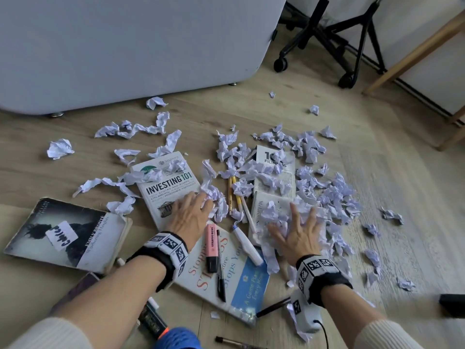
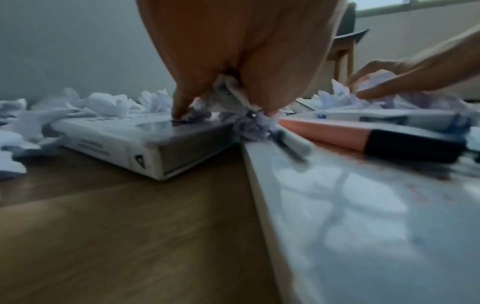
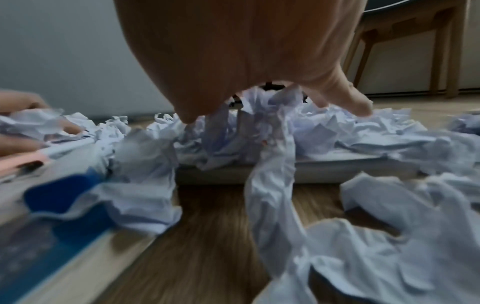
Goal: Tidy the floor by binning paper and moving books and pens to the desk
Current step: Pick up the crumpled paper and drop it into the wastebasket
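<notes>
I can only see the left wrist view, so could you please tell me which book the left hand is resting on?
Observer: The left hand rests on the Investing 101 book, with its fingers curled into crumpled paper at the book's right edge.
Operator: Thank you. Are there any pencils nearby?
Observer: Yes, yellow pencils lie on the floor just right of that paper, with their far ends under scraps.
Operator: Is there another book further to the left?
Observer: Yes, a dark Wuthering Heights book lies flat on the floor to the left of the arm.
</notes>
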